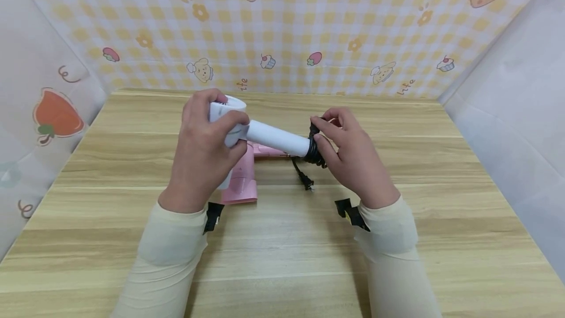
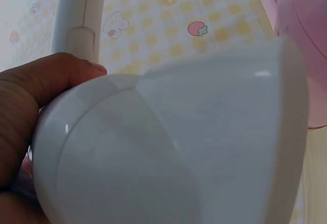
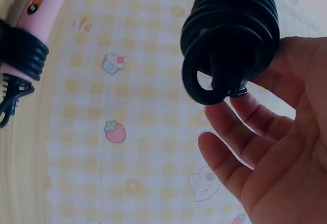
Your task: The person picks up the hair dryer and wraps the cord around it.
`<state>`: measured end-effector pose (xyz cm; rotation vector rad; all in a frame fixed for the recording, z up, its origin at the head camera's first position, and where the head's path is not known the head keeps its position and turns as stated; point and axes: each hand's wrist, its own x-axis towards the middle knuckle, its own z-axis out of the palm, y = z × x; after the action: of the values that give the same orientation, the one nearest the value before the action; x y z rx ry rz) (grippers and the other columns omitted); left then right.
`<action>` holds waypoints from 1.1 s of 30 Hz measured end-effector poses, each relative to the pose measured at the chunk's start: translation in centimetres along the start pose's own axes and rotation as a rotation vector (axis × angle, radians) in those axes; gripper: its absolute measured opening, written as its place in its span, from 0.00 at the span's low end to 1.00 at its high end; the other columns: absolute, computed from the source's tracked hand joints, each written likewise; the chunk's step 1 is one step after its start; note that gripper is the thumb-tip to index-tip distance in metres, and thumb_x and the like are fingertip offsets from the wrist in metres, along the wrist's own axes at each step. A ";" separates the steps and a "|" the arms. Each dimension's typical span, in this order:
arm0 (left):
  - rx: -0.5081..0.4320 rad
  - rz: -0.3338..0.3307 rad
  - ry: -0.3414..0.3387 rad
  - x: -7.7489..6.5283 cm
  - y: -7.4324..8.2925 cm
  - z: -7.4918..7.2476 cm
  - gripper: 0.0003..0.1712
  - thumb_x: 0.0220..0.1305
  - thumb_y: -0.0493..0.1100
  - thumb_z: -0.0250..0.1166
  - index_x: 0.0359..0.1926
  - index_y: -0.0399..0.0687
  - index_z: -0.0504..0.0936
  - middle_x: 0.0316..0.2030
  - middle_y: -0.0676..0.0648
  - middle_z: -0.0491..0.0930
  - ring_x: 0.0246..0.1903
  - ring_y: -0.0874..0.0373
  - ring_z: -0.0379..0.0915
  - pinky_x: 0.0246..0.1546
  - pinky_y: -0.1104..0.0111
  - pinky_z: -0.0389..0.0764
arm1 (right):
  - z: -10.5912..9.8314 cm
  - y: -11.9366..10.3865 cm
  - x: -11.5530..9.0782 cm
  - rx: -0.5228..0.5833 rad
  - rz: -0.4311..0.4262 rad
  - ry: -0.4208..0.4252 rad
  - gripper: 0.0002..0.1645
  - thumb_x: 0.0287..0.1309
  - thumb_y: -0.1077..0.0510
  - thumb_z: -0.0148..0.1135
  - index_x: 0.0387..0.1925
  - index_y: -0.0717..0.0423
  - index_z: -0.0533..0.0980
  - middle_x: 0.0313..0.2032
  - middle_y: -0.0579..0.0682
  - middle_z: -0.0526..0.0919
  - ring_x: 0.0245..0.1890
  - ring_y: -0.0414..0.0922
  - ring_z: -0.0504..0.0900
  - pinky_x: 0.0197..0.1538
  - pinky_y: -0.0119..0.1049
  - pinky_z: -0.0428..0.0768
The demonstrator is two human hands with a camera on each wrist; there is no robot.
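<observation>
A white hair dryer [image 1: 278, 137] is held up above the table, its handle slanting down to the right. My left hand [image 1: 203, 146] grips it round the barrel; the white barrel [image 2: 153, 142] fills much of the left wrist view. Black cord [image 3: 230, 15] is wound in several turns round the handle's end. There my right hand [image 1: 355, 161] pinches the cord with thumb and forefinger, while the other fingers [image 3: 225, 168] are spread apart. Behind and below, a pink hair dryer [image 1: 243, 175] lies on the table, partly hidden by the white one.
A black plug [image 1: 305, 181] lies on the wooden table [image 1: 282, 259] near the pink dryer's handle. More black cord [image 3: 25, 55] is wound round that pink handle. A yellow checked cloth [image 1: 282, 28] with cartoon prints hangs at the back, with pale sheets at both sides.
</observation>
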<state>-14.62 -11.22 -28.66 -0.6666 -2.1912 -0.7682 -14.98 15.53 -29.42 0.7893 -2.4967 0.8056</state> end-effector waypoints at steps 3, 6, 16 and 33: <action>-0.002 -0.035 -0.008 0.0 0.2 0.0 0.17 0.42 0.26 0.73 0.36 0.44 0.84 0.50 0.33 0.68 0.51 0.37 0.64 0.52 0.47 0.66 | 0.0 -0.3 -0.1 -0.041 0.033 -0.054 0.25 0.66 0.59 0.56 0.63 0.62 0.74 0.57 0.56 0.72 0.44 0.50 0.76 0.42 0.44 0.74; 0.007 -0.068 -0.008 0.0 0.4 0.0 0.17 0.43 0.27 0.73 0.37 0.43 0.85 0.51 0.32 0.67 0.52 0.37 0.64 0.53 0.47 0.66 | 0.3 -0.6 -0.1 -0.091 0.065 -0.116 0.33 0.62 0.49 0.63 0.65 0.60 0.71 0.60 0.54 0.70 0.41 0.50 0.77 0.42 0.46 0.77; 0.017 -0.133 0.005 0.0 0.9 0.2 0.16 0.44 0.27 0.72 0.37 0.43 0.85 0.51 0.34 0.67 0.52 0.37 0.64 0.53 0.46 0.66 | 2.0 -0.7 0.4 -0.258 0.014 -0.035 0.40 0.45 0.51 0.80 0.57 0.61 0.72 0.55 0.56 0.76 0.42 0.52 0.82 0.44 0.47 0.82; -0.005 0.047 0.017 0.0 1.2 1.1 0.17 0.44 0.27 0.72 0.38 0.42 0.83 0.52 0.31 0.66 0.51 0.36 0.64 0.54 0.46 0.64 | 0.0 1.0 -0.3 0.185 0.145 -0.208 0.19 0.49 0.57 0.75 0.44 0.46 0.81 0.38 0.39 0.82 0.32 0.40 0.78 0.37 0.37 0.77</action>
<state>-14.31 -9.57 -28.92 -0.7087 -2.1510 -0.7530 -15.34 16.32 -29.98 0.7960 -2.7172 1.0670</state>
